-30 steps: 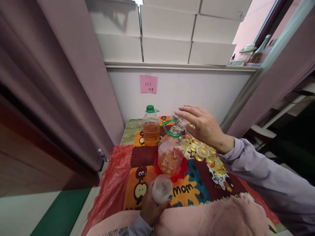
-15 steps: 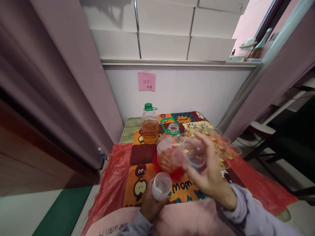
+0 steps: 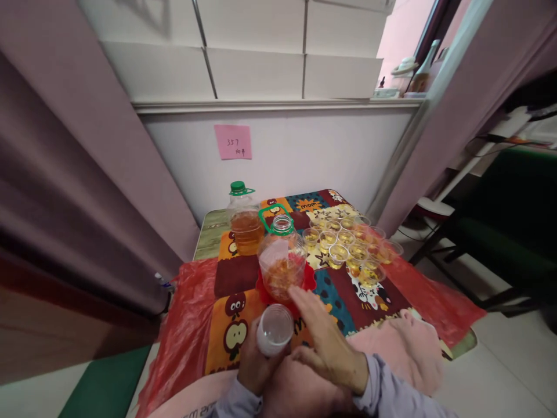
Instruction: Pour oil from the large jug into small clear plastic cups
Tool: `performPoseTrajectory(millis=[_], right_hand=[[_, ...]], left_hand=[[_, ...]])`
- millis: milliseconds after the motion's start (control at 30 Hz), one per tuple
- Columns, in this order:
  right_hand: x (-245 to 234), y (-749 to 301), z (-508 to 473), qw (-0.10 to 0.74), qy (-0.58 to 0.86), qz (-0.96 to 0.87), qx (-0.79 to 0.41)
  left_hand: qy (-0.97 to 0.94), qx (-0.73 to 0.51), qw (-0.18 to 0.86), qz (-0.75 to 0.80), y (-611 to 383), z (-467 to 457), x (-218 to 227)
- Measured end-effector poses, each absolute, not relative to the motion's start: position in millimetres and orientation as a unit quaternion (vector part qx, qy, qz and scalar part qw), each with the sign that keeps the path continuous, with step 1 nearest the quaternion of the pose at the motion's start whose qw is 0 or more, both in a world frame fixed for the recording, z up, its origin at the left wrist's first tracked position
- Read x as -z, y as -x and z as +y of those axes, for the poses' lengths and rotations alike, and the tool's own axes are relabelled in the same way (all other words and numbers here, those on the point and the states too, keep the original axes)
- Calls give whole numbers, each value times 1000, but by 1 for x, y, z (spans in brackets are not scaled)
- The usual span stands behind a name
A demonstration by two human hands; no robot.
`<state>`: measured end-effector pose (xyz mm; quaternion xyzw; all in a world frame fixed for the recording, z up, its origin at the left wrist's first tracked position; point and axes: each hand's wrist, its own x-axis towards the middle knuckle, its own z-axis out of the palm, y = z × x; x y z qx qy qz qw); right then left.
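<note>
My left hand (image 3: 255, 367) is closed round a stack of clear plastic cups (image 3: 274, 330), held tilted with the mouth facing up towards me, near the table's front edge. My right hand (image 3: 325, 343) lies just right of the stack with its fingers stretched out and nothing in them. Its fingertips reach towards the red tray (image 3: 308, 283). On that tray stands an uncapped bottle (image 3: 281, 258) with a green ring handle and amber liquid inside. Behind it is a second bottle (image 3: 243, 219) with a green cap, also holding amber liquid.
Several small clear cups of amber liquid (image 3: 350, 247) are grouped at the back right of a patterned cloth (image 3: 348, 293) over a red plastic sheet (image 3: 187, 331). A pink note (image 3: 232, 141) is on the wall. Curtains hang at both sides.
My right hand picked an empty cup from the far cup group, brought it back towards me, and now lies open beside the stack. The view has swung to the right.
</note>
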<state>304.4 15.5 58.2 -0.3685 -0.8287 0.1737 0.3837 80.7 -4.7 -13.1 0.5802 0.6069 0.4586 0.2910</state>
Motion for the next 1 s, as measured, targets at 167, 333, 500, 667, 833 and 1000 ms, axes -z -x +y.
performPoseTrajectory(millis=[167, 333, 500, 667, 833, 1000], right_hand=[[-49, -386, 45, 560, 579, -586, -89], [-1, -458, 76, 565, 700, -414, -138], [33, -473, 88, 530, 715, -408, -204], [26, -463, 83, 550, 719, -377, -195], [-25, -447, 76, 612, 639, -396, -247], [-121, -417, 88, 609, 538, -482, -329]], left_hand=[[-519, -477, 255, 662, -78, -2, 23], [-515, -496, 261, 649, -91, -5, 19], [-531, -475, 263, 651, -87, -3, 9], [-545, -463, 267, 646, -82, -1, 7], [-516, -481, 272, 655, -91, -7, 7], [-506, -490, 282, 651, -93, -9, 7]])
